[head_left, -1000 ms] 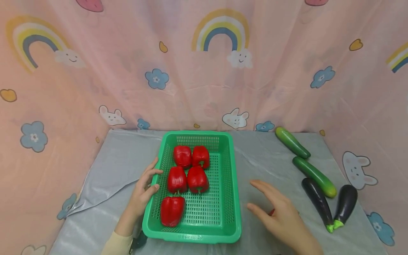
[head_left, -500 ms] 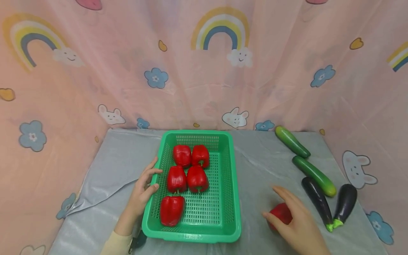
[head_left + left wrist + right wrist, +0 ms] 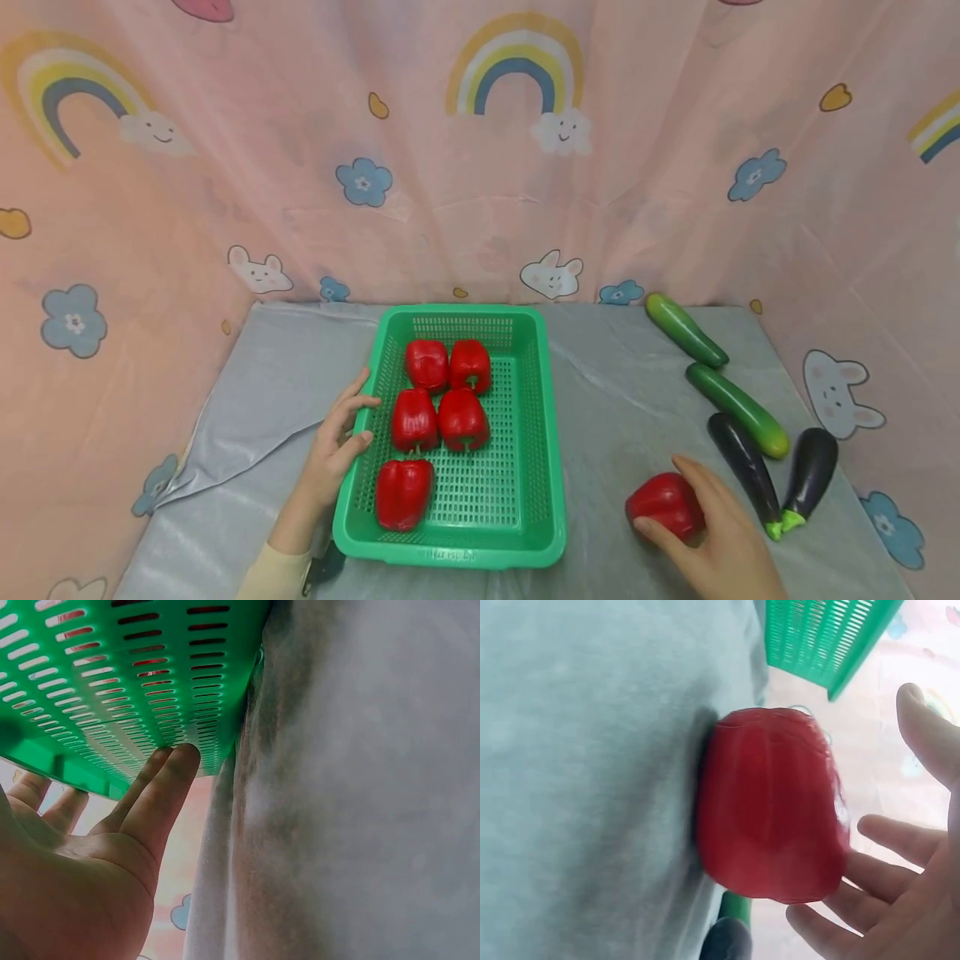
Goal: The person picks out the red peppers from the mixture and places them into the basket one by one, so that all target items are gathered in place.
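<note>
My left hand (image 3: 336, 446) rests against the left side of a green plastic basket (image 3: 556, 467). In the left wrist view, straight fingers (image 3: 161, 795) touch its slotted wall (image 3: 150, 697), and others reach up to the rim. Inside the basket lie several red bell peppers (image 3: 415, 421), grouped toward its left. To the right of the basket, another red bell pepper (image 3: 663, 502) sits on the grey cloth. My right hand (image 3: 720, 533) is around its right side with thumb and fingers spread. The thumb (image 3: 926, 739) stands apart from the pepper in the right wrist view; some fingertips are hidden behind it.
Two green zucchini (image 3: 738, 408) and two dark eggplants (image 3: 812, 471) lie at the right of the grey cloth (image 3: 600, 383). A pink patterned curtain (image 3: 420, 233) rises behind and along both sides.
My right hand has moved right and toward me, away from the basket. The loose pepper, mostly hidden behind it before, is now largely visible. My left hand has stayed at the basket.
</note>
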